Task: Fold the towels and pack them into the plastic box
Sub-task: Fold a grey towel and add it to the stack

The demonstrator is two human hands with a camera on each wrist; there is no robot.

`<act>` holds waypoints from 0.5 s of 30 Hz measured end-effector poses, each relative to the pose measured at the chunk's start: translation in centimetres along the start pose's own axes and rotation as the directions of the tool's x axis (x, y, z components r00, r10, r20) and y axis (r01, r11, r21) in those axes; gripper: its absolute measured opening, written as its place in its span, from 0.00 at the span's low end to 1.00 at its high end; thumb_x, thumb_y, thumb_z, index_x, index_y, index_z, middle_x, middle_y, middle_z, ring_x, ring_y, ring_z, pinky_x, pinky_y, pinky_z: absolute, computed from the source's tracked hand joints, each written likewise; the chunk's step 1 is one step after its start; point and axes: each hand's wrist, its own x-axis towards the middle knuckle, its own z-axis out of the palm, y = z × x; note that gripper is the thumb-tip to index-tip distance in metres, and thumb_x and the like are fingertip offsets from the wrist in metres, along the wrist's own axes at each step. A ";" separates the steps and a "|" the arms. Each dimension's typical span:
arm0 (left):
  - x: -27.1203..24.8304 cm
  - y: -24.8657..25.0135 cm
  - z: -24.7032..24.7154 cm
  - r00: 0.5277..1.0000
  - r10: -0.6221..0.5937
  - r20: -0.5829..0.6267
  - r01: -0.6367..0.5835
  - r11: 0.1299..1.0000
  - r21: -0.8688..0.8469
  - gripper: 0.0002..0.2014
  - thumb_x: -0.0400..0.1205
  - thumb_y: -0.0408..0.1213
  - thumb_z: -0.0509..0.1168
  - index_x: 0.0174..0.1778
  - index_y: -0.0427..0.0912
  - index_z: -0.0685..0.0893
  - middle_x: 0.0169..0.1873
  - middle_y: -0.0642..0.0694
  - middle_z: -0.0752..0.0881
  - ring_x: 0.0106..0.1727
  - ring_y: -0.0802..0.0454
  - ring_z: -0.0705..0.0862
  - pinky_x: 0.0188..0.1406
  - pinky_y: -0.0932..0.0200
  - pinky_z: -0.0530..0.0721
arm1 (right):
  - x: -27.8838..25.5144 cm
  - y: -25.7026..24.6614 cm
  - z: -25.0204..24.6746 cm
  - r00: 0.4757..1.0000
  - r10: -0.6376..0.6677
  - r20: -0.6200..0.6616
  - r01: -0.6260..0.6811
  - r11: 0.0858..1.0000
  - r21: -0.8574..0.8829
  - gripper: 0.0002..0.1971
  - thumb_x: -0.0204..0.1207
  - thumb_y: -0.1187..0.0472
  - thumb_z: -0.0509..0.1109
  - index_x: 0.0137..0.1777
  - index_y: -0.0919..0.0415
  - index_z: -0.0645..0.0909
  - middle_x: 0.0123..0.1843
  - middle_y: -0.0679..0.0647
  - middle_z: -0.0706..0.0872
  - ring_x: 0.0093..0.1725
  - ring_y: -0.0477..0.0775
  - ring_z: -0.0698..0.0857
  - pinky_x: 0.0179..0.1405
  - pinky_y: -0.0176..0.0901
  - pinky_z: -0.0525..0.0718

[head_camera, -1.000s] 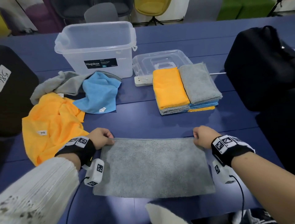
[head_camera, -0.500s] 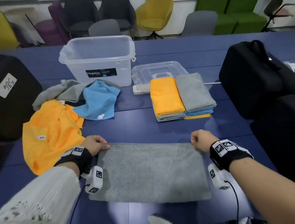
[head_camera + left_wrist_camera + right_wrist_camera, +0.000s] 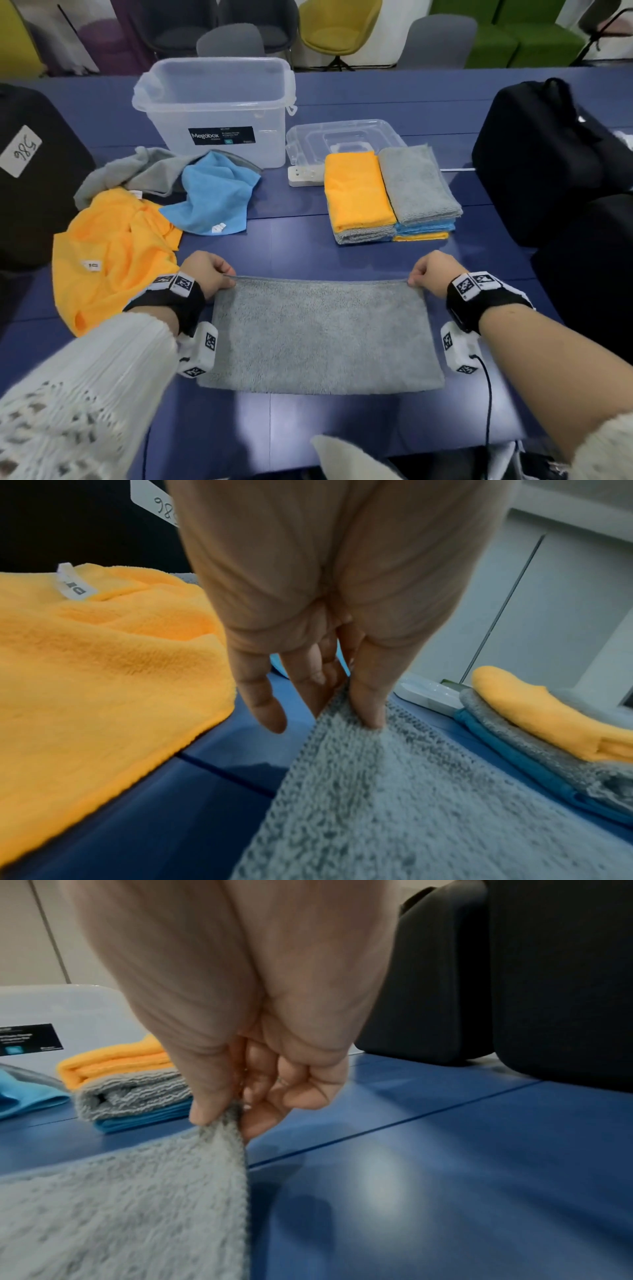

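Observation:
A grey towel (image 3: 322,335) lies folded in half on the blue table (image 3: 301,250) before me. My left hand (image 3: 209,270) pinches its far left corner (image 3: 346,718) between thumb and fingers. My right hand (image 3: 431,272) pinches the far right corner (image 3: 229,1118) the same way. Both far corners are lifted slightly off the table. The clear plastic box (image 3: 215,109) stands open at the back left, and nothing shows inside it. Two stacks of folded towels (image 3: 390,195), orange and grey on top, sit at the back right.
Unfolded orange (image 3: 109,260), blue (image 3: 212,198) and grey (image 3: 137,174) towels lie in a heap at the left. The box lid (image 3: 342,137) and a white power strip (image 3: 305,173) lie behind the stacks. Black bags (image 3: 548,161) stand at the right and another at the left (image 3: 34,178).
Both hands, still pinching the grey towel's far corners, have kept their grip while the far edge shifted slightly toward me. The head view has tilted up, showing more of the chairs.

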 end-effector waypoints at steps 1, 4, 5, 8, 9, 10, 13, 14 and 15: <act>0.0 0.0 -0.3 1.000 0.016 -0.004 -0.016 1.000 -0.009 0.09 0.70 0.28 0.77 0.29 0.46 0.86 0.32 0.45 0.88 0.37 0.49 0.84 0.45 0.56 0.83 | -0.2 0.3 -0.1 1.000 -0.020 -0.017 0.021 0.999 0.036 0.10 0.77 0.62 0.73 0.33 0.57 0.84 0.40 0.54 0.88 0.43 0.54 0.86 0.42 0.42 0.81; -0.3 0.1 -1.0 0.999 0.040 0.000 -0.040 0.998 -0.052 0.10 0.69 0.27 0.78 0.30 0.46 0.86 0.30 0.47 0.87 0.35 0.51 0.83 0.40 0.60 0.80 | -0.7 0.9 -0.7 0.995 -0.093 -0.042 0.095 0.993 0.068 0.06 0.77 0.63 0.72 0.39 0.60 0.85 0.40 0.53 0.88 0.40 0.50 0.84 0.37 0.34 0.78; -0.4 0.1 -1.3 0.999 0.048 0.003 -0.048 0.997 -0.055 0.10 0.69 0.27 0.78 0.30 0.45 0.86 0.30 0.47 0.87 0.35 0.51 0.82 0.38 0.61 0.79 | -0.8 1.0 -0.9 0.992 -0.113 -0.053 0.116 0.991 0.068 0.05 0.78 0.63 0.71 0.42 0.62 0.85 0.39 0.52 0.87 0.39 0.48 0.83 0.34 0.31 0.76; -0.7 0.4 -1.9 0.997 0.076 -0.003 -0.076 0.997 -0.019 0.09 0.67 0.28 0.80 0.31 0.44 0.87 0.30 0.48 0.86 0.34 0.51 0.82 0.33 0.65 0.76 | -0.6 1.4 -1.3 0.983 -0.152 -0.099 0.158 0.986 0.060 0.05 0.78 0.62 0.71 0.43 0.64 0.84 0.37 0.50 0.84 0.42 0.51 0.82 0.39 0.36 0.75; -0.7 0.5 -2.1 0.997 0.074 -0.013 -0.075 0.997 -0.016 0.08 0.67 0.29 0.80 0.31 0.44 0.88 0.29 0.48 0.86 0.34 0.51 0.82 0.33 0.64 0.76 | -0.5 1.5 -1.5 0.981 -0.160 -0.109 0.166 0.985 0.054 0.05 0.78 0.62 0.71 0.43 0.64 0.84 0.37 0.48 0.83 0.44 0.52 0.81 0.43 0.38 0.74; -0.7 0.6 -2.1 0.997 0.069 -0.022 -0.069 0.998 -0.011 0.08 0.67 0.29 0.80 0.31 0.43 0.88 0.29 0.48 0.86 0.34 0.52 0.82 0.33 0.64 0.76 | -0.4 1.4 -1.6 0.979 -0.167 -0.116 0.173 0.984 0.050 0.04 0.78 0.63 0.71 0.43 0.64 0.84 0.36 0.47 0.82 0.43 0.52 0.81 0.43 0.39 0.73; -0.3 0.9 -1.9 0.999 0.023 -0.035 -0.023 1.000 0.000 0.08 0.66 0.30 0.81 0.31 0.44 0.88 0.30 0.50 0.86 0.36 0.52 0.82 0.36 0.62 0.77 | 0.2 1.1 -1.9 0.974 -0.177 -0.141 0.186 0.981 0.049 0.04 0.77 0.64 0.71 0.43 0.62 0.79 0.37 0.50 0.80 0.39 0.51 0.78 0.37 0.41 0.73; -0.2 1.0 -1.8 0.999 0.002 -0.032 -0.003 1.000 -0.010 0.08 0.66 0.30 0.81 0.30 0.44 0.88 0.31 0.50 0.86 0.37 0.52 0.82 0.39 0.60 0.77 | 0.4 1.0 -2.0 0.973 -0.177 -0.150 0.186 0.982 0.045 0.03 0.77 0.64 0.70 0.44 0.62 0.78 0.38 0.52 0.81 0.40 0.52 0.79 0.37 0.41 0.75; 0.0 1.1 -1.7 0.999 -0.018 -0.029 0.017 1.000 -0.020 0.09 0.65 0.30 0.81 0.30 0.44 0.87 0.31 0.49 0.86 0.38 0.51 0.82 0.41 0.59 0.78 | 0.7 0.9 -2.1 0.970 -0.182 -0.159 0.190 0.981 0.038 0.02 0.78 0.64 0.69 0.44 0.62 0.79 0.40 0.54 0.82 0.42 0.55 0.80 0.39 0.43 0.76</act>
